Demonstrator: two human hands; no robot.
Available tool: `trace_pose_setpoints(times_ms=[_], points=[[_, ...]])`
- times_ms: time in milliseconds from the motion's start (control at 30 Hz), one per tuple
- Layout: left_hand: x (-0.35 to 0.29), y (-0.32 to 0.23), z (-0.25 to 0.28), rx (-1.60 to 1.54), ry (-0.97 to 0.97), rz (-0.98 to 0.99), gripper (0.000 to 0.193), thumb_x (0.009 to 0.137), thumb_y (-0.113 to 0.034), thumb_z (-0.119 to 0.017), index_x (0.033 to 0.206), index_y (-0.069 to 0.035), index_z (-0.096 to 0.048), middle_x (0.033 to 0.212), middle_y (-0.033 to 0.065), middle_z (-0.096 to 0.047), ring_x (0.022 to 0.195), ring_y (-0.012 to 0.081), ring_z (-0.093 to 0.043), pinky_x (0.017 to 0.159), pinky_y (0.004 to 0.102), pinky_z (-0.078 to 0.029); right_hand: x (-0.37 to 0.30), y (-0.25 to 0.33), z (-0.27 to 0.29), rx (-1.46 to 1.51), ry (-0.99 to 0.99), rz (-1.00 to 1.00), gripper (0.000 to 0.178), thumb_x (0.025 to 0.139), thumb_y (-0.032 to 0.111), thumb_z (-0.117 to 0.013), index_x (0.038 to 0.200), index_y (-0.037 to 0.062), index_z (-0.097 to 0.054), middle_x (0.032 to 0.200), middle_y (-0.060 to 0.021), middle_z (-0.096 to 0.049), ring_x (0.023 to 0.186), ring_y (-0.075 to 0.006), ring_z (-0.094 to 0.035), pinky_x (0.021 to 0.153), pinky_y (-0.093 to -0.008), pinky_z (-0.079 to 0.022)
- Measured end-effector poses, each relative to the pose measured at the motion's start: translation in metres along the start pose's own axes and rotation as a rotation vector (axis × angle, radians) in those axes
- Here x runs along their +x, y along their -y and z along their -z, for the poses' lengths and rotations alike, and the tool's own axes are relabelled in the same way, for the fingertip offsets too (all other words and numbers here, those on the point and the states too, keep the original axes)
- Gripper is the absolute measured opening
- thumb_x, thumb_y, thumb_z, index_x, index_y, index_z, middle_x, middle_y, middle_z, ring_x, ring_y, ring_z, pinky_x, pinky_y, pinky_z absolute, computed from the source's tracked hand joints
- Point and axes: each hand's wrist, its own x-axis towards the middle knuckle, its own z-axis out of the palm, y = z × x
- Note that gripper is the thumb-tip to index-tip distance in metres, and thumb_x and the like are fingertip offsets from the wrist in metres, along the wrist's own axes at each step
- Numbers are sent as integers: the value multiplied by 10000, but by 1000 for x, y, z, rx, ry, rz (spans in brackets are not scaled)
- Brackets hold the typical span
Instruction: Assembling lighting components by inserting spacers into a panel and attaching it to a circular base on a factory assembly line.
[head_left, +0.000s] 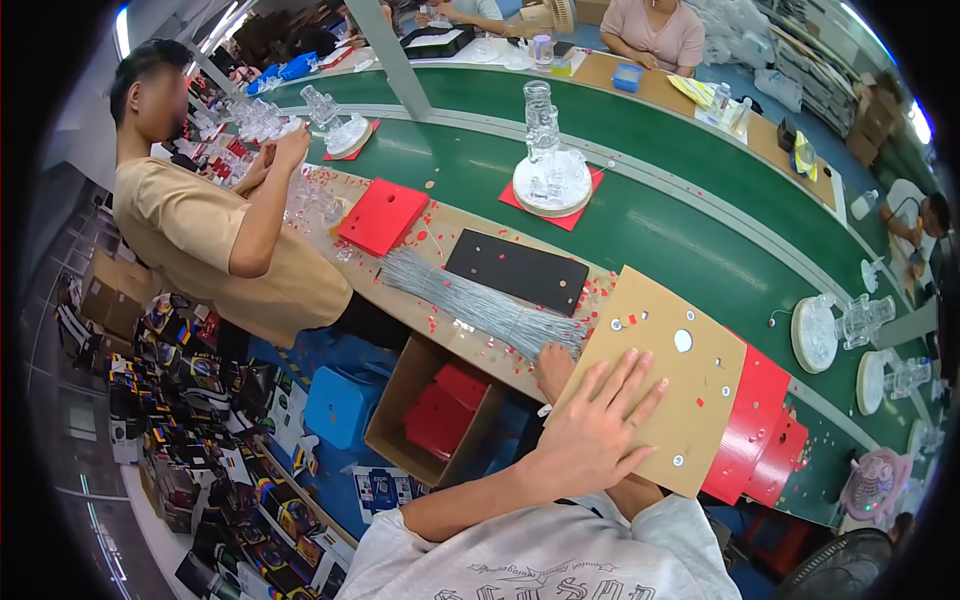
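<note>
Left hand (585, 437), fingers (627, 383) spread, on a tan board (700, 365) mostly hiding the right hand (555, 372), its fingers' state unclear.

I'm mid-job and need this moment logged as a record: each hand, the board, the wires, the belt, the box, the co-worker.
left hand: flat on the board, fingers spread
right hand: partly hidden by the board, at the wires' near end; grip unclear
board: brown, with holes; red sheets at its right
wires: grey bundle beside a black sheet
belt: green, carrying clear pieces on white bases
box: open, red pieces inside
co-worker: at left, beige shirt
</note>
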Motion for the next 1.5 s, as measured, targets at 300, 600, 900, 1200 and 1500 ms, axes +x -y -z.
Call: trace_pose_setpoints(times_ms=[300, 600, 900, 1200, 1500], points=[[6, 2, 0, -5, -2, -42, 720, 962, -449, -573, 1516, -20, -408, 1584, 275, -313, 1492, 403, -279, 1171, 536, -266, -4, -10, 6, -136, -81, -13, 252, 930, 90, -591, 1142, -28, -660, 1002, -214, -720, 1000, -427, -670, 930, -497, -512], [11, 3, 3, 47, 11, -73, 705, 970, -449, -565, 1508, -17, -418, 1582, 272, -318, 1485, 401, -289, 1178, 531, -262, -12, -12, 13, -256, -175, -18, 239, 934, 95, -593, 1125, -29, -665, 989, -212, -721, 988, -420, -677, 910, -491, -520], [12, 1, 1, 69, 26, -88, 710, 967, -444, -570, 1520, -29, -407, 1595, 266, -298, 1495, 393, -273, 1184, 535, -248, -17, -14, 23, -372, -268, -27, 227, 937, 100, -594, 1108, -29, -671, 976, -209, -721, 976, -412, -683, 890, -485, -528], [12, 0, -1, 66, 28, -82, 684, 965, -434, -575, 1545, -118, -401, 1593, 272, -295, 1488, 409, -284, 1173, 552, -259, -29, -15, 31, -475, -336, -47, 217, 941, 105, -596, 1091, -29, -676, 963, -207, -722, 964, -405, -690, 870, -479, -535], [14, -3, 15, 164, 94, -139, 582, 935, -463, -620, 1483, -302, -512, 1597, 184, -348, 1443, 456, -335, 1131, 571, -289, -79, -12, 59, -673, -451, -200, 209, 944, 110, -597, 1074, -30, -681, 950, -205, -723, 952, -397, -697, 849, -473, -543]])
